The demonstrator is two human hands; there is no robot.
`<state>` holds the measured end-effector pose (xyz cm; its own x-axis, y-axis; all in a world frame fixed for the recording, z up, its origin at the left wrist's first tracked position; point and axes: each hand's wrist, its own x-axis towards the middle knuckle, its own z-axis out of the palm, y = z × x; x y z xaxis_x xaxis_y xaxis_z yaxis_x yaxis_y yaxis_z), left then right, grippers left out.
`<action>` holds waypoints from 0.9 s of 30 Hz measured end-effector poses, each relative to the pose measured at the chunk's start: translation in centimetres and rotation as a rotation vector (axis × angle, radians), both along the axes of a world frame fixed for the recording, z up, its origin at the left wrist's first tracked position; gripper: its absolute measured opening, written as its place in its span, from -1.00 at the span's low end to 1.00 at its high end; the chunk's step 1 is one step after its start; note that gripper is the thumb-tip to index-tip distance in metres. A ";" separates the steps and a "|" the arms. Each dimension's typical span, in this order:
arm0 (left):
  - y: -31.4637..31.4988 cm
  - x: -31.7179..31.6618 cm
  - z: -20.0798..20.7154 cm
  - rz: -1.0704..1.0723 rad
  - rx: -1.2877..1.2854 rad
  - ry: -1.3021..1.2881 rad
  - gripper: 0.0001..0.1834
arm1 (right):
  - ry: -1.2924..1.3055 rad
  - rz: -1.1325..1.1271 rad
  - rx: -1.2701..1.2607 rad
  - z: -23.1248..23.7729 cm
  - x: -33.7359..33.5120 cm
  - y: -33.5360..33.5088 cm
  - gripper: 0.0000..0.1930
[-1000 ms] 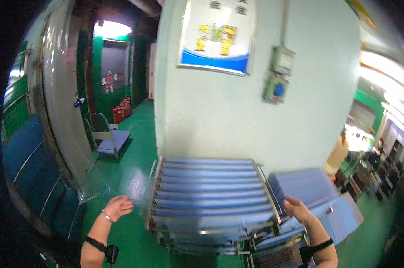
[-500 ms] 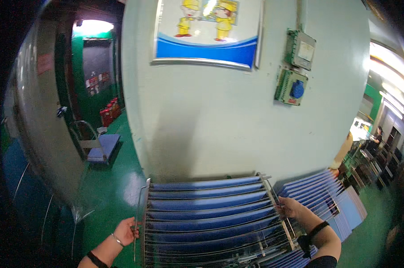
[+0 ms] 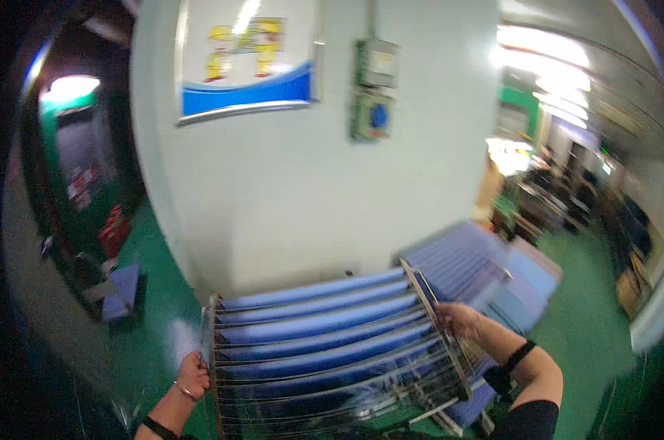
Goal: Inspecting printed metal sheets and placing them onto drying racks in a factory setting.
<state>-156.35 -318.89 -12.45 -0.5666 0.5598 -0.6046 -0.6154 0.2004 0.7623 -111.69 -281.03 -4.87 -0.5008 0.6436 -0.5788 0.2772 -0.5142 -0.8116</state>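
While my left hand [image 3: 192, 376] grips the metal rack [image 3: 420, 293] by its left edge, my right hand [image 3: 459, 321] clasps its right edge, blue panels [image 3: 313, 317] between.

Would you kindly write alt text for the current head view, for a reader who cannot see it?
A person's left hand and right hand hold opposite sides of a rack with blue layers, before a pale wall bearing a framed poster; a second blue rack stands at right.
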 end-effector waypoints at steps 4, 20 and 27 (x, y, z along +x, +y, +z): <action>1.0 0.0 2.6 -0.080 0.065 0.021 -0.61 | 0.032 -0.288 -0.016 1.0 5.4 -9.3 -0.77; 17.7 38.9 7.1 -1.394 -0.106 0.073 -0.59 | 0.109 -1.457 -0.169 -8.8 38.8 -52.6 -0.71; 17.0 66.1 -3.9 -1.848 -0.208 0.031 -0.58 | -0.041 -1.950 -0.207 -16.6 48.4 -70.2 -0.73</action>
